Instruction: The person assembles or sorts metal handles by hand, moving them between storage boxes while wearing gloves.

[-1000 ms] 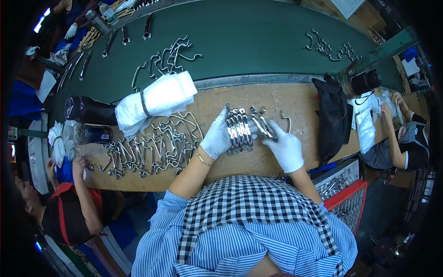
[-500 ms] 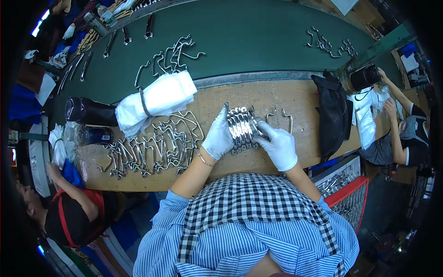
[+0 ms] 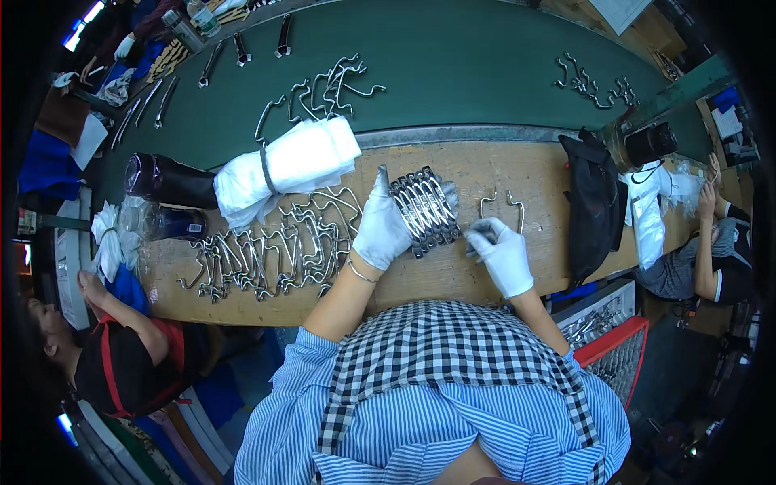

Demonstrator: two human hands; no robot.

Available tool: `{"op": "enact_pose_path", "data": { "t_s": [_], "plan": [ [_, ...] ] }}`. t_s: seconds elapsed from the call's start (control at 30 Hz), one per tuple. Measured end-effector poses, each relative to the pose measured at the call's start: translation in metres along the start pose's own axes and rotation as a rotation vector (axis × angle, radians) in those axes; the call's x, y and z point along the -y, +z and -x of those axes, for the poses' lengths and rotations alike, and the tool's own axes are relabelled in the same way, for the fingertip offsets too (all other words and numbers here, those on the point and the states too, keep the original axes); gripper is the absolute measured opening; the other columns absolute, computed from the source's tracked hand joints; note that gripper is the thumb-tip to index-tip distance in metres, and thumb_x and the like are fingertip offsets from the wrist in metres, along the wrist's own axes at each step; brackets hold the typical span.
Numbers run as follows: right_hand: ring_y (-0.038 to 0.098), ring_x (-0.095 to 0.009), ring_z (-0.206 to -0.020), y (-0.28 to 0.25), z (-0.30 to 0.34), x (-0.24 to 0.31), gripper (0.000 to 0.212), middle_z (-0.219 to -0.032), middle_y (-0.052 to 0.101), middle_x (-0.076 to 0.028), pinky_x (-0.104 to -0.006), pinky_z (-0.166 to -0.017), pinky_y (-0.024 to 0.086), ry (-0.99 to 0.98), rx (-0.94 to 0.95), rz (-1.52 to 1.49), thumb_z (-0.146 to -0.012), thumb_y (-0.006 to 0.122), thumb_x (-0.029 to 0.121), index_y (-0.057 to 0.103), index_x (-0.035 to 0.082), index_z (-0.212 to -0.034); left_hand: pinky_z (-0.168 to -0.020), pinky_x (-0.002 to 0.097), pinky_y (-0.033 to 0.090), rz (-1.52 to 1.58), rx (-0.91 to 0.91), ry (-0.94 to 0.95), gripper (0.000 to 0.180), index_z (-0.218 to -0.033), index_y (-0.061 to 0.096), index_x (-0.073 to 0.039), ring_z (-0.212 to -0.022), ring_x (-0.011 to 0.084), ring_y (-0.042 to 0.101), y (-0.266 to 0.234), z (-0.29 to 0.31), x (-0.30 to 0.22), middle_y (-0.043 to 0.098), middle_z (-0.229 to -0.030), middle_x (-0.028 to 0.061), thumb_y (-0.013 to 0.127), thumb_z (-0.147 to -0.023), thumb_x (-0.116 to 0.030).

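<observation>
My white-gloved left hand grips a row of shiny curved metal pieces lying side by side, its thumb upright along their left side. The pieces have flattened ends, and their far edge partly hides a grey-white patch that may be glove fingertips. Just right of the row, apart from it, my right hand has its gloved fingers curled together. Whatever lies between those fingertips is hidden. Behind the right hand, two bent metal rods rest on the wooden table.
Many bent metal rods are heaped at left. Beyond them lie a tied white plastic bundle and a dark bottle. A black bag sits at right. More rods lie on the green surface. Co-workers sit on both sides.
My right hand has come away from the row of metal pieces and moved right and nearer me. The row has tilted in my left hand. The whole view has shifted slightly.
</observation>
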State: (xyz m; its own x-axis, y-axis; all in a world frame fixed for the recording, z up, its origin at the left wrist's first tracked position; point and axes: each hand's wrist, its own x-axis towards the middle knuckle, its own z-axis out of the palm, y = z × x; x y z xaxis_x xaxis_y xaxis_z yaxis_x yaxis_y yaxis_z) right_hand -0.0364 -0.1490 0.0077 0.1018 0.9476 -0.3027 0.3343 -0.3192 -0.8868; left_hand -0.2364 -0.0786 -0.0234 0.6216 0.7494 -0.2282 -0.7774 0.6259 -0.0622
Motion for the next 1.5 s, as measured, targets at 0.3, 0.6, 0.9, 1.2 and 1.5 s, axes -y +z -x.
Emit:
{"op": "enact_pose_path", "data": {
  "t_s": [0.3,0.6,0.9,1.2,1.5],
  "plan": [
    [0.068,-0.019,-0.067,0.013,-0.003,0.016,0.042,-0.088,0.069,-0.017,-0.0252,-0.051,0.053,0.190,0.390,-0.194,-0.083,0.073,0.013,0.055,-0.008,-0.114,-0.111,0.0609,0.024,0.147,0.121,-0.017,0.088,-0.142,0.032,0.004,-0.135,0.0466,0.033,0.003,0.003,-0.002,0.033,-0.145,0.0308,0.049,-0.088,-0.063],
    [0.069,-0.027,-0.080,0.041,-0.016,-0.018,0.028,-0.097,0.067,-0.016,-0.0358,-0.070,0.058,0.307,0.553,-0.632,-0.093,0.059,0.014,0.059,-0.006,-0.112,-0.107,0.0528,0.038,-0.358,0.202,0.094,0.059,-0.141,0.034,0.003,-0.129,0.0407,0.045,0.007,0.013,0.004,0.043,-0.140,0.0255,0.052,-0.094,-0.028],
    [0.066,-0.031,-0.098,0.035,-0.018,-0.033,0.063,-0.115,0.062,-0.023,-0.0415,-0.084,0.054,0.380,0.842,-0.951,-0.096,0.049,0.046,0.045,-0.007,-0.131,-0.103,0.0322,0.043,-1.109,0.039,0.198,0.057,-0.135,0.047,0.001,-0.118,0.0175,0.055,0.002,0.018,-0.009,0.058,-0.129,0.0100,0.066,-0.082,-0.005],
    [0.052,-0.035,-0.122,0.041,-0.033,0.005,0.088,-0.133,0.050,-0.023,-0.0489,-0.098,0.046,0.351,0.894,-1.229,-0.087,0.033,0.073,0.039,0.002,-0.139,-0.101,0.0309,0.042,-1.452,0.129,0.205,0.045,-0.131,0.054,-0.004,-0.117,0.0132,0.052,0.006,0.024,0.006,0.060,-0.126,0.0069,0.064,-0.088,-0.011],
    [0.065,-0.017,-0.076,0.025,-0.048,-0.015,0.021,-0.094,0.065,-0.006,-0.0323,-0.067,0.057,0.518,0.527,-1.118,-0.098,0.050,0.020,0.059,0.006,-0.112,-0.111,0.0488,0.031,-2.284,0.448,0.537,0.035,-0.103,0.071,-0.013,-0.120,0.0325,0.053,-0.002,0.027,0.016,0.064,-0.118,0.0091,0.070,-0.077,-0.036]
  ]
}}
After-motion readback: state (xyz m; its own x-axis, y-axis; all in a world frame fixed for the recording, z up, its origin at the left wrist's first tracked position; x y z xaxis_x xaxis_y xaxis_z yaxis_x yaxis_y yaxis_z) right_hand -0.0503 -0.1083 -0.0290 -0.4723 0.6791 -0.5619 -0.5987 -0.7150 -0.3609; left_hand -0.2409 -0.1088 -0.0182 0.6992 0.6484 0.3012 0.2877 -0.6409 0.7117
